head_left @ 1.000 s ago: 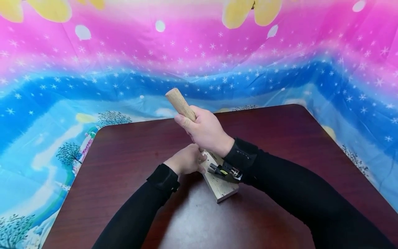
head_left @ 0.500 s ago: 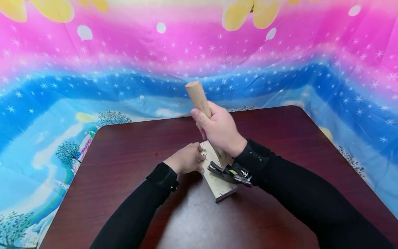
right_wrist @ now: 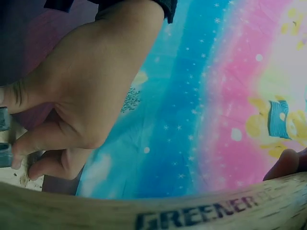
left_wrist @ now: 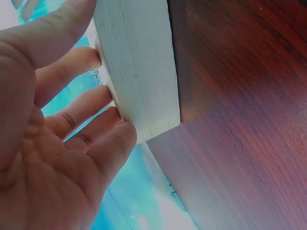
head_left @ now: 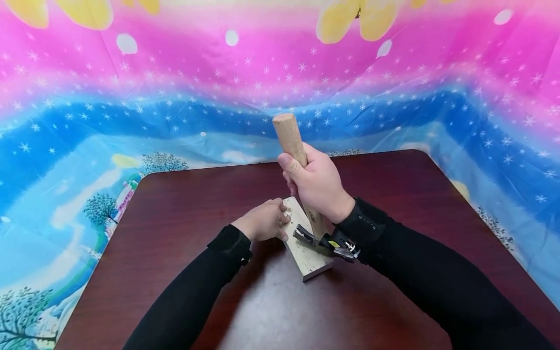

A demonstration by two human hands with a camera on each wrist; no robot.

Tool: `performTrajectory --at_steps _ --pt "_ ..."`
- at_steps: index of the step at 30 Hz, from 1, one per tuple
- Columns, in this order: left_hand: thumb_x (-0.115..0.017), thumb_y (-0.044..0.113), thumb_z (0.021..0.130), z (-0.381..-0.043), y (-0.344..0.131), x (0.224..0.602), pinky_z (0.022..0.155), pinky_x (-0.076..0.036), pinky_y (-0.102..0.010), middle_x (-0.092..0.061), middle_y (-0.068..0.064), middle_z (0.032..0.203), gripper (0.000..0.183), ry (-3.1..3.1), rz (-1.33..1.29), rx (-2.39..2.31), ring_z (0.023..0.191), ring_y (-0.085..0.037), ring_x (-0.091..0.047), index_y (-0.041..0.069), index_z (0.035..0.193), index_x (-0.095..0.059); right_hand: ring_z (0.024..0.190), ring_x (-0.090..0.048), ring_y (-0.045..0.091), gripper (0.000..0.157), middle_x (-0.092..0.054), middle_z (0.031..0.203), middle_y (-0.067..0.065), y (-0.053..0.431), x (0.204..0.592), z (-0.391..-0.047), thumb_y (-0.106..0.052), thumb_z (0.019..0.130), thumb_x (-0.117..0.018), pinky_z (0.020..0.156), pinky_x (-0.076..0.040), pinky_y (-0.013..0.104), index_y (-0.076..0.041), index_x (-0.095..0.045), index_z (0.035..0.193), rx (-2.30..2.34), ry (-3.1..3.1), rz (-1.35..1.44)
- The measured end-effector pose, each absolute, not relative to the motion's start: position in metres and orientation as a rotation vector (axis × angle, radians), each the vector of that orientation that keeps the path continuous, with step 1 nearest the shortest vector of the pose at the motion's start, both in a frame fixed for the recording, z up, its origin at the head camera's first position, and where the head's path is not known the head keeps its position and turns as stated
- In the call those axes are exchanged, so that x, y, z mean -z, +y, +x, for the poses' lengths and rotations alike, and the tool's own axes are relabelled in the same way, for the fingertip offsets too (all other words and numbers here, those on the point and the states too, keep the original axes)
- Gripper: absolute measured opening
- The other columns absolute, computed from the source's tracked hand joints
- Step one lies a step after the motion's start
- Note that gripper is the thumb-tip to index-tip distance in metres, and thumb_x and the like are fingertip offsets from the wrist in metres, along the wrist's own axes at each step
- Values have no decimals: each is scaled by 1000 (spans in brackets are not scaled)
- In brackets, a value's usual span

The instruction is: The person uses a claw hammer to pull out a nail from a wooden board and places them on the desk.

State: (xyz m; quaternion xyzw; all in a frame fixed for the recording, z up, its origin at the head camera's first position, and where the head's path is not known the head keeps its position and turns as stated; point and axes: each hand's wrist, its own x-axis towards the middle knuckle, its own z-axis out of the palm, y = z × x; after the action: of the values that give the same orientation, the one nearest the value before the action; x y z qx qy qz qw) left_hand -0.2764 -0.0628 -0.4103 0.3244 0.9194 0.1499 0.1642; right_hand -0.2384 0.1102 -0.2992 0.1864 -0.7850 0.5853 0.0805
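A pale wooden block [head_left: 308,260] with small dark marks on its top lies at a slant on the table. My left hand [head_left: 262,221] rests its fingertips against the block's left side and upper edge; in the left wrist view the fingers [left_wrist: 79,108] are only slightly bent. My right hand [head_left: 321,184] grips the wooden handle of a claw hammer [head_left: 288,131], which leans up and away. The hammer's dark claw [head_left: 304,235] is low over the block. Whether it touches a nail cannot be seen. Printed lettering shows on the handle [right_wrist: 192,211] in the right wrist view.
The dark red-brown table [head_left: 188,262] has rounded far corners. A patterned pink and blue cloth [head_left: 197,97] hangs behind it and along both sides. A glare patch lies on the tabletop in front of the block.
My right hand has moved right, swinging the hammer handle from a left lean to nearly upright. The hammer's head has shifted slightly right. My left hand stays on the block.
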Motion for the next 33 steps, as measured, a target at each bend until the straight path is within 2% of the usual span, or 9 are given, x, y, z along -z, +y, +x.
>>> performTrajectory --at_steps 5,8,12,19,23,25,27,30,33 --pt "-88 28 93 -277 -63 410 111 -53 -40 -61 -11 138 38 2619 892 -404 131 -29 -59 10 126 -82 59 -59 18 22 -59 72 6 121 300 -229 -24 112 -60 59 -58 33 -5 -59 102 -1864 -2232 554" --pt "-88 28 93 -278 -63 409 111 -53 -40 -61 -11 138 37 2626 884 -403 131 -29 -60 10 125 -82 59 -58 17 40 -59 72 5 124 301 -225 -44 108 -60 59 -59 33 -4 -60 104 -1872 -2187 593" --pt "-88 27 93 -277 -63 409 108 -53 -39 -61 -12 139 30 2614 900 -426 127 -28 -60 10 118 -84 59 -58 17 71 -59 72 4 126 303 -224 -73 90 -61 59 -58 33 -3 -60 105 -1884 -2159 635" --pt "-88 27 94 -274 -61 410 104 -53 -38 -61 -11 138 30 2616 904 -430 124 -26 -61 10 118 -84 58 -57 16 78 -58 70 2 131 306 -220 -79 85 -62 58 -58 32 -3 -60 103 -1906 -2118 622" --pt "-87 27 94 -274 -62 409 105 -53 -38 -62 -10 135 26 2623 927 -405 128 -27 -61 11 115 -84 56 -58 14 56 -60 68 -3 138 309 -216 -65 98 -66 55 -58 31 -9 -62 99 -1945 -1964 652" --pt "-86 27 96 -274 -64 409 105 -52 -38 -62 -11 136 26 2623 942 -398 132 -28 -60 12 117 -83 54 -58 12 35 -61 66 -5 145 309 -214 -44 109 -65 53 -57 29 -12 -64 95 -1991 -1841 681" --pt "-85 27 97 -275 -64 408 106 -52 -37 -62 -11 137 23 2623 947 -392 136 -28 -58 14 115 -83 52 -58 10 23 -61 64 -5 157 310 -213 -23 111 -63 50 -55 28 -13 -65 90 -2067 -1717 697" --pt "-83 27 97 -274 -63 408 105 -52 -37 -61 -12 140 26 2615 924 -398 138 -28 -57 13 119 -83 49 -53 12 26 -58 59 -2 180 310 -211 -6 108 -59 48 -51 29 -12 -61 83 -2234 -1569 614" --pt "-84 27 97 -271 -63 409 105 -51 -36 -61 -13 145 35 2612 899 -387 138 -27 -56 11 128 -81 48 -44 17 27 -53 58 0 202 312 -206 -6 109 -58 49 -46 33 -11 -55 82 -2337 -1462 533"
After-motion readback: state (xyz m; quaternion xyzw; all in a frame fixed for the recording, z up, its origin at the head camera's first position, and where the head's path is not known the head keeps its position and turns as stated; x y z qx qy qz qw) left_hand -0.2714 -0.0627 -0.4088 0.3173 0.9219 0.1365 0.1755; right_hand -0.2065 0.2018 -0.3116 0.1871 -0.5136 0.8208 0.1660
